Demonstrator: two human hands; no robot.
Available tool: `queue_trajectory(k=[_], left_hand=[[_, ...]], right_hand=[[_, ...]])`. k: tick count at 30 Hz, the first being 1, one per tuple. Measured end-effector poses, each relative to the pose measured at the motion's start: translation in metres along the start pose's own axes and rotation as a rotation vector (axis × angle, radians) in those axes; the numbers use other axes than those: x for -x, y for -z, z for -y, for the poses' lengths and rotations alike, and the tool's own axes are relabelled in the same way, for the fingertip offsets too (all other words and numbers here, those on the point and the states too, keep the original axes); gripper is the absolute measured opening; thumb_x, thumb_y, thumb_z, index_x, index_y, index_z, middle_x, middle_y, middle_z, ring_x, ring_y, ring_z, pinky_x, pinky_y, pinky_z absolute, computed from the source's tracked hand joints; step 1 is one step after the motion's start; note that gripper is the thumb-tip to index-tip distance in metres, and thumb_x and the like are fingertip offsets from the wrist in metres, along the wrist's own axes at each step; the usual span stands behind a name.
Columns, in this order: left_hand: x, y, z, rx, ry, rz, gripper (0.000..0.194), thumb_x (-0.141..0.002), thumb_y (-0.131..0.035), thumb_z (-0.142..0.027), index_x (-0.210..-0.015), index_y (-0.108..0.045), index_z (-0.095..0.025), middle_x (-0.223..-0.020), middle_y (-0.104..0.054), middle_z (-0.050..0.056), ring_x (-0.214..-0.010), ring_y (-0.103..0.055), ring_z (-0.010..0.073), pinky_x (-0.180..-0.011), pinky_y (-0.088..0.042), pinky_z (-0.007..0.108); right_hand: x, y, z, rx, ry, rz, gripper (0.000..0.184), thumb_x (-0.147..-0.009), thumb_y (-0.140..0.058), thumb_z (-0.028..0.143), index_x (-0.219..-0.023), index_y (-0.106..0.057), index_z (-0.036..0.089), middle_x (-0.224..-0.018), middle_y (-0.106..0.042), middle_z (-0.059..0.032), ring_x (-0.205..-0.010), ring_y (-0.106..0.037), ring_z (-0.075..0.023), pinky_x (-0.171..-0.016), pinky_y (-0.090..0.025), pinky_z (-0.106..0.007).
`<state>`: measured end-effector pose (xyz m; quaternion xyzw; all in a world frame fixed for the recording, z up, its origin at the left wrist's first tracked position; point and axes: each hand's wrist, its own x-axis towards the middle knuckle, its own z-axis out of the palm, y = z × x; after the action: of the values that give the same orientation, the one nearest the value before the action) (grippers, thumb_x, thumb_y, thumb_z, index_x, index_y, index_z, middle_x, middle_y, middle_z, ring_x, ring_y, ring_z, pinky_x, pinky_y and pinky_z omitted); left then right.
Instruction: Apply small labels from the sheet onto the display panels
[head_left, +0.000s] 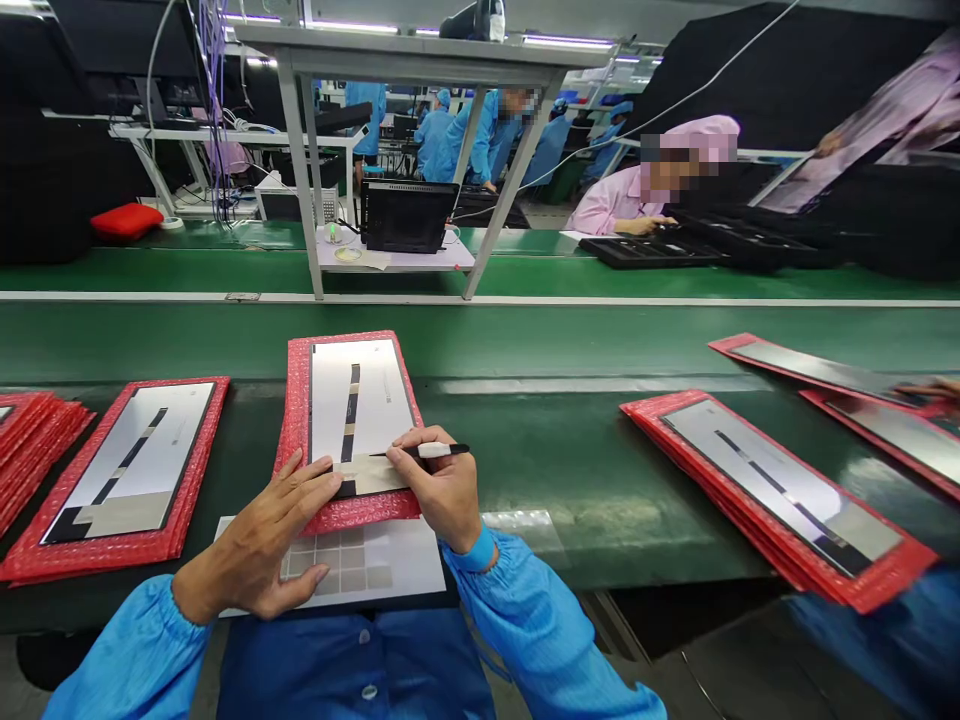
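Right hand point(439, 490) closed in a narrow pinch around a white marker pen point(433, 451), its tip over the tan strip of a flat panel point(360, 410) lying on red bubble wrap point(294, 460). Left hand point(262, 530) spread wide and open, fingertips point(330, 480) touching the panel's lower part. Beneath both hands, a white sheet of grey squares point(360, 565). To either side, more red-backed panels point(127, 465) on the green conveyor belt point(570, 440).
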<state>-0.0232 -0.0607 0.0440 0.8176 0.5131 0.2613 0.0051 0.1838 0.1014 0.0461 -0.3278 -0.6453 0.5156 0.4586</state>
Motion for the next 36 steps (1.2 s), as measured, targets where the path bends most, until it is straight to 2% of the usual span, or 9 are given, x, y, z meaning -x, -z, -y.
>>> queue_trajectory(k=[5, 8, 12, 17, 22, 25, 28, 32, 36], left_hand=[[0.001, 0.000, 0.006, 0.005, -0.045, -0.034, 0.089, -0.085, -0.063, -0.028, -0.164, -0.026, -0.011, -0.159, -0.048, 0.023, -0.151, -0.043, 0.0400, -0.123, -0.035, 0.066], [0.000, -0.004, 0.006, -0.006, -0.054, -0.032, 0.092, -0.085, -0.065, -0.031, -0.165, -0.025, -0.012, -0.157, -0.051, 0.022, -0.151, -0.043, 0.0397, -0.125, -0.028, 0.068], [0.000, -0.008, 0.002, -0.028, 0.002, 0.037, 0.097, -0.083, -0.066, -0.035, -0.167, -0.021, -0.017, -0.158, -0.052, 0.016, -0.153, -0.037, 0.0411, -0.126, -0.016, 0.072], [-0.004, -0.010, -0.008, -0.045, 0.068, 0.090, 0.099, -0.086, -0.066, -0.041, -0.169, -0.017, -0.018, -0.161, -0.050, 0.013, -0.151, -0.035, 0.0412, -0.128, -0.007, 0.069], [-0.018, -0.014, -0.023, -0.129, 0.202, 0.064, 0.099, -0.089, -0.070, -0.046, -0.169, -0.017, -0.022, -0.156, -0.056, 0.010, -0.137, -0.047, 0.0382, -0.126, -0.012, 0.065], [-0.021, -0.012, -0.023, -0.092, 0.230, 0.063, 0.099, -0.089, -0.071, -0.048, -0.168, -0.017, -0.022, -0.149, -0.061, 0.010, -0.137, -0.048, 0.0376, -0.126, -0.011, 0.065], [-0.016, -0.008, -0.014, -0.018, 0.188, 0.051, 0.096, -0.090, -0.071, -0.046, -0.167, -0.018, -0.022, -0.151, -0.059, 0.012, -0.142, -0.046, 0.0370, -0.129, -0.010, 0.065], [-0.005, -0.005, -0.003, 0.041, 0.122, -0.023, 0.095, -0.093, -0.069, -0.039, -0.167, -0.014, -0.017, -0.154, -0.055, 0.015, -0.148, -0.046, 0.0338, -0.132, -0.015, 0.059], [0.003, -0.006, 0.003, 0.057, 0.073, -0.072, 0.095, -0.092, -0.067, -0.033, -0.167, -0.014, -0.013, -0.158, -0.049, 0.019, -0.151, -0.044, 0.0355, -0.132, -0.019, 0.059]], right_hand=[[0.000, 0.000, -0.001, -0.019, -0.001, 0.002, 0.014, -0.082, -0.081, 0.033, -0.081, -0.072, 0.023, -0.081, -0.075, -0.0040, -0.075, -0.071, -0.0219, -0.069, -0.056, -0.033], [0.001, -0.001, -0.002, -0.036, -0.006, 0.009, 0.014, -0.082, -0.081, 0.033, -0.082, -0.072, 0.023, -0.081, -0.076, -0.0038, -0.074, -0.071, -0.0217, -0.070, -0.056, -0.033], [0.001, -0.002, -0.002, -0.037, -0.027, 0.019, 0.015, -0.083, -0.081, 0.035, -0.082, -0.072, 0.023, -0.079, -0.075, -0.0031, -0.073, -0.071, -0.0219, -0.068, -0.056, -0.033], [0.002, -0.005, 0.001, -0.039, -0.043, 0.008, 0.016, -0.081, -0.081, 0.035, -0.081, -0.070, 0.023, -0.075, -0.074, -0.0027, -0.071, -0.070, -0.0221, -0.065, -0.055, -0.032], [0.002, -0.004, 0.000, -0.031, -0.030, 0.013, 0.016, -0.082, -0.081, 0.035, -0.081, -0.071, 0.023, -0.077, -0.074, -0.0024, -0.071, -0.069, -0.0209, -0.066, -0.054, -0.031], [0.002, -0.003, -0.001, -0.044, -0.032, 0.015, 0.016, -0.082, -0.081, 0.034, -0.081, -0.071, 0.022, -0.077, -0.073, -0.0023, -0.070, -0.068, -0.0202, -0.065, -0.053, -0.031], [0.002, -0.003, 0.000, -0.058, -0.035, 0.026, 0.016, -0.082, -0.081, 0.034, -0.080, -0.070, 0.022, -0.075, -0.073, -0.0022, -0.069, -0.067, -0.0199, -0.063, -0.051, -0.030], [0.001, -0.003, 0.001, -0.069, -0.047, 0.022, 0.015, -0.081, -0.081, 0.034, -0.080, -0.070, 0.022, -0.074, -0.073, -0.0025, -0.067, -0.065, -0.0199, -0.061, -0.050, -0.030], [0.001, -0.002, 0.001, -0.077, -0.060, 0.030, 0.015, -0.080, -0.081, 0.033, -0.080, -0.071, 0.022, -0.073, -0.073, -0.0028, -0.067, -0.066, -0.0202, -0.061, -0.050, -0.031]])
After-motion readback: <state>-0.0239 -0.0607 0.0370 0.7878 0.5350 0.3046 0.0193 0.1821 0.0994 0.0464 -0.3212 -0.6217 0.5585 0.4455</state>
